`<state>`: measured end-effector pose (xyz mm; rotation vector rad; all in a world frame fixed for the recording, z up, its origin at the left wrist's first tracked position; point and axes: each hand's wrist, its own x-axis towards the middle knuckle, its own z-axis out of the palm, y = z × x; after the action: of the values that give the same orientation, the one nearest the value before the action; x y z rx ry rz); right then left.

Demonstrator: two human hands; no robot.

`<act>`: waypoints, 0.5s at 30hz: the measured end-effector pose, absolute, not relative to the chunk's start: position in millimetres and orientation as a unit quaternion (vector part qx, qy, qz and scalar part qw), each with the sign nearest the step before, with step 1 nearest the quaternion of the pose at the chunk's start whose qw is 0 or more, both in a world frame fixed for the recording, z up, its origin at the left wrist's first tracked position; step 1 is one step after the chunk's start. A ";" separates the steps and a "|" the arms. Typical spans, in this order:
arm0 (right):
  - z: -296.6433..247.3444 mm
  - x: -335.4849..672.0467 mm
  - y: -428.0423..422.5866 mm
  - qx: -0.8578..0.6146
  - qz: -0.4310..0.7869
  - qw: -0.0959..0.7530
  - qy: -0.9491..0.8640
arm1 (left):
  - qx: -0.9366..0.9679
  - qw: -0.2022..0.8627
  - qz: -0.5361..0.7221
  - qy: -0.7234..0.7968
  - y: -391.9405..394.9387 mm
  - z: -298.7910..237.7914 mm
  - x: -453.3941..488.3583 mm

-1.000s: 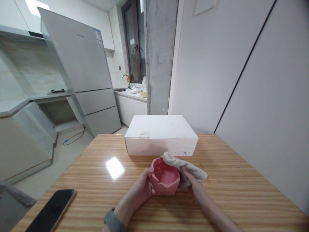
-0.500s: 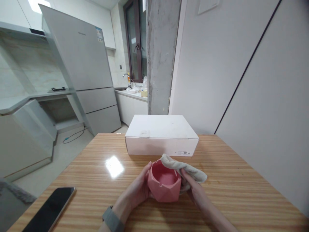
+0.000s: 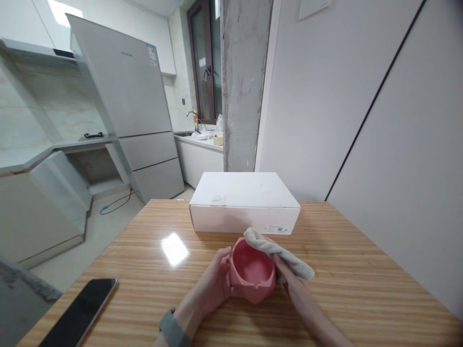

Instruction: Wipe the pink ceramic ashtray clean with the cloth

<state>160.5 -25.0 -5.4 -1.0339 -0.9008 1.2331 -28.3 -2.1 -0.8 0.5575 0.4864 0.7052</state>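
A pink faceted ashtray [image 3: 253, 289], with small notches in its rim, is tilted so that its round hollow faces me. My left hand [image 3: 217, 282] grips its left side, thumb near the rim and fingers underneath. On the other side, my right hand [image 3: 291, 279] is closed on a pale grey cloth [image 3: 278, 251]. The cloth lies over the ashtray's right rim and outer wall. My right fingertips are hidden behind the cloth and the ashtray.
Behind the ashtray a white box [image 3: 246, 219] stands on the wood-grain table [image 3: 347, 279]. A black phone [image 3: 81, 311] lies at the table's left edge. A fridge [image 3: 126, 82] and a kitchen counter with a sink are farther back.
The ashtray has been turned and tipped toward me, so more of its inside shows. Both hands and the cloth have shifted slightly right in view, as has the background.
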 end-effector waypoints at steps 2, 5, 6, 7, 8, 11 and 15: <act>-10.4 161.3 -24.8 -0.459 0.548 0.592 -0.372 | 0.256 0.877 0.336 0.230 -2.7 1.4 -28.4; -16.8 161.7 -24.9 -0.473 0.560 0.581 -0.354 | 0.245 0.877 0.353 0.214 -2.2 0.2 -27.5; -17.7 161.4 -25.0 -0.472 0.560 0.582 -0.354 | 0.247 0.876 0.357 0.213 -1.8 -1.3 -27.0; -17.7 160.9 -24.9 -0.467 0.558 0.585 -0.358 | 0.251 0.874 0.358 0.214 -1.2 -3.3 -26.4; -16.9 160.3 -24.9 -0.458 0.556 0.591 -0.363 | 0.256 0.872 0.358 0.215 -0.4 -5.4 -25.8; -10.7 157.8 -25.4 -0.434 0.552 0.602 -0.381 | 0.265 0.861 0.377 0.217 2.3 -11.5 -24.2; 0.3 155.5 -28.2 -0.434 0.521 0.595 -0.432 | 0.262 0.846 0.396 0.243 3.6 -14.0 -24.1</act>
<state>155.5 -28.2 0.3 -1.0088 -1.0038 1.2096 -24.1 3.6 -14.0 0.5527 0.5132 0.8351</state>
